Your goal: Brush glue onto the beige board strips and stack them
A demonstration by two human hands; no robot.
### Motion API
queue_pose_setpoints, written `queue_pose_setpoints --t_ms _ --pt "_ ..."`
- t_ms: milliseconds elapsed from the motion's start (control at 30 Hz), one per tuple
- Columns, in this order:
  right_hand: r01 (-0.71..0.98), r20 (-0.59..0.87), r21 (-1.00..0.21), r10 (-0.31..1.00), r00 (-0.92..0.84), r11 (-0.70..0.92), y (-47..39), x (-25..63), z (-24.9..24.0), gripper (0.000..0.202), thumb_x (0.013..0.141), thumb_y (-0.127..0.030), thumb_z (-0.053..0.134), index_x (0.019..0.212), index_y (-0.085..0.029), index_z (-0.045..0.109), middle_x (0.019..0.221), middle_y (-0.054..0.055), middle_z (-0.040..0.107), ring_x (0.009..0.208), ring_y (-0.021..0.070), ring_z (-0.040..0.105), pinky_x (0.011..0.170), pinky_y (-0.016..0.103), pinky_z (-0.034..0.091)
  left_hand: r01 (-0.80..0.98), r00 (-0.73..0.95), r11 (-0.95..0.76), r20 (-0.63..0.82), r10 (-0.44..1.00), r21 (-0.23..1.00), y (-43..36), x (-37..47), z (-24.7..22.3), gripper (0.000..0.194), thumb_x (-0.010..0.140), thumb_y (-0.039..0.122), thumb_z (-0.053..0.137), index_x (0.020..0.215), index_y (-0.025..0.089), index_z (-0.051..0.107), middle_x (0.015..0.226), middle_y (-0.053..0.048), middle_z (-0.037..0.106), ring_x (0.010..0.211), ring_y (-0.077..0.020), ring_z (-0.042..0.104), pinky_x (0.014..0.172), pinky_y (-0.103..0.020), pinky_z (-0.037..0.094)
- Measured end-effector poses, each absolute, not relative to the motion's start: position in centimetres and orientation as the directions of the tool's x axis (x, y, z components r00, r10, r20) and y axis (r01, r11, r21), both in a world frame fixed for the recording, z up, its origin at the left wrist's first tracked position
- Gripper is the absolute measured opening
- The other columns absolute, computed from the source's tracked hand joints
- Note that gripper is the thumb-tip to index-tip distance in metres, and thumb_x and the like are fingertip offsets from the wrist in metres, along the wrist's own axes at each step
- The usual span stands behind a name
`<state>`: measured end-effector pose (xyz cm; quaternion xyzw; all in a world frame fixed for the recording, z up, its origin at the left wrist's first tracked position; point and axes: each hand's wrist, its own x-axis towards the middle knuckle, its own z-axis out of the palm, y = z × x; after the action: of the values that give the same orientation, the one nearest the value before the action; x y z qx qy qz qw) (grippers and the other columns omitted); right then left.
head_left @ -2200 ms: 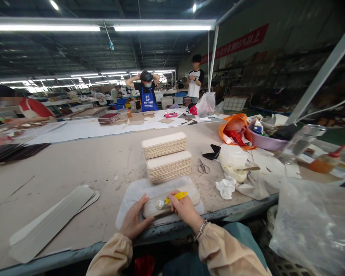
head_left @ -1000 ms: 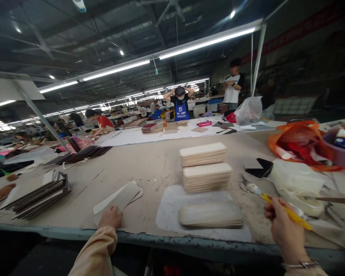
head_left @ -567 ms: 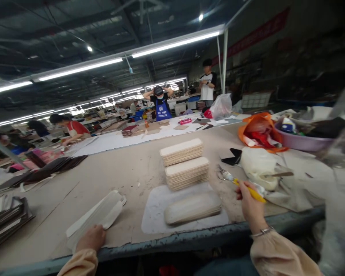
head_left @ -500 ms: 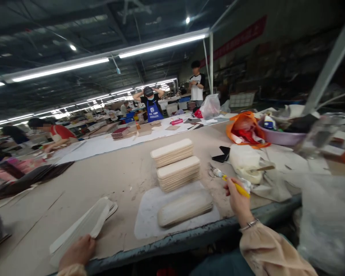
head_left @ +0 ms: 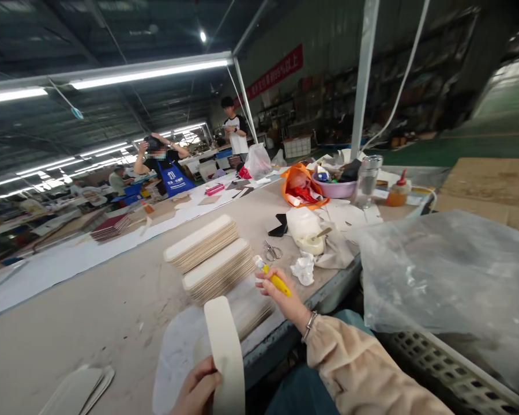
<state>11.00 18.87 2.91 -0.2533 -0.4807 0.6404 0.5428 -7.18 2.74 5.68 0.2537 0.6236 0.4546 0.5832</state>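
Note:
My left hand [head_left: 198, 387] grips a long off-white strip [head_left: 227, 351] with rounded corners, raised on end at the table's near edge. My right hand [head_left: 289, 297] is closed around a yellow-handled brush [head_left: 280, 283] whose whitish tip points away from me. Behind the raised strip, a low pile of similar strips [head_left: 257, 314] lies on a white sheet [head_left: 173, 351] and is partly hidden by it. Beyond are two neat stacks, a nearer stack [head_left: 220, 268] and a farther stack [head_left: 201, 239]. Several loose strips [head_left: 80, 389] lie fanned at the lower left.
Scissors [head_left: 272, 251], crumpled white paper [head_left: 303, 268] and an off-white tub [head_left: 311, 243] with a stick lie right of the stacks. Behind are an orange bag [head_left: 292, 176], a purple basin [head_left: 337, 189] and a glass jar [head_left: 367, 181]. Clear plastic [head_left: 441, 271] hangs at the right.
The view has swung to the right. My left hand has lifted a strip from the left and brought it beside the pile. My right hand still holds the brush.

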Motion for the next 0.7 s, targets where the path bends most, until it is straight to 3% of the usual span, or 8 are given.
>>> queue_pose_setpoints --t_ms 167,400,467,600,700 --pt "-0.501 0.18 -0.864 0.901 -0.394 -0.046 18.7 11.5 3.0 0.038 0.074 -0.041 0.068 0.091 -0.024 0.039 0.118 0.004 0.053 0.079 0.0133 0.063 0.068 0.029 0.051 -0.304 0.031 0.504 -0.521 0.853 0.808 5.3 -4.0 4.7 0.026 0.057 0.025 0.063 0.08 0.014 0.069 0.057 -0.002 0.061 0.054 -0.0168 0.055 0.05 -0.026 0.04" --pt "-0.449 0.211 -0.892 0.917 -0.339 0.039 19.7 12.3 3.0 0.047 0.064 -0.032 0.074 0.089 -0.025 0.035 0.111 0.002 0.059 0.072 0.0122 0.058 0.065 0.028 0.049 -0.338 0.124 0.515 -0.505 0.854 0.788 6.4 -1.2 4.3 0.032 0.06 0.026 0.061 0.089 0.013 0.068 0.064 -0.005 0.065 0.051 -0.016 0.056 0.048 -0.025 0.039" --pt "-0.437 0.214 -0.898 0.918 -0.334 0.051 19.9 12.4 3.0 0.045 0.065 -0.032 0.073 0.088 -0.025 0.034 0.108 0.002 0.06 0.074 0.013 0.058 0.065 0.027 0.048 -0.375 0.104 0.511 -0.513 0.852 0.773 6.3 -0.7 4.3 0.035 0.063 0.029 0.062 0.094 0.014 0.067 0.067 -0.006 0.066 0.051 -0.0158 0.056 0.048 -0.025 0.04" --pt "-0.418 0.242 -0.899 0.945 -0.218 0.133 20.4 12.4 2.5 0.039 0.068 -0.03 0.068 0.086 -0.025 0.034 0.097 0.001 0.062 0.084 0.0156 0.059 0.072 0.028 0.047 -0.4 -0.038 0.544 -0.607 0.794 0.737 6.0 -0.4 4.0 0.048 0.07 0.052 0.059 0.1 0.015 0.064 0.067 -0.006 0.067 0.049 -0.0162 0.056 0.044 -0.026 0.041" --pt "-0.368 0.248 -0.913 0.957 -0.153 0.177 20.7 12.3 2.0 0.036 0.07 -0.031 0.065 0.086 -0.025 0.034 0.093 0.001 0.063 0.083 0.0161 0.06 0.073 0.029 0.047 -0.326 -0.099 0.493 -0.548 0.831 0.806 5.8 -0.8 3.5 0.048 0.067 0.052 0.066 0.099 0.016 0.064 0.063 -0.003 0.065 0.049 -0.0139 0.055 0.045 -0.024 0.041"
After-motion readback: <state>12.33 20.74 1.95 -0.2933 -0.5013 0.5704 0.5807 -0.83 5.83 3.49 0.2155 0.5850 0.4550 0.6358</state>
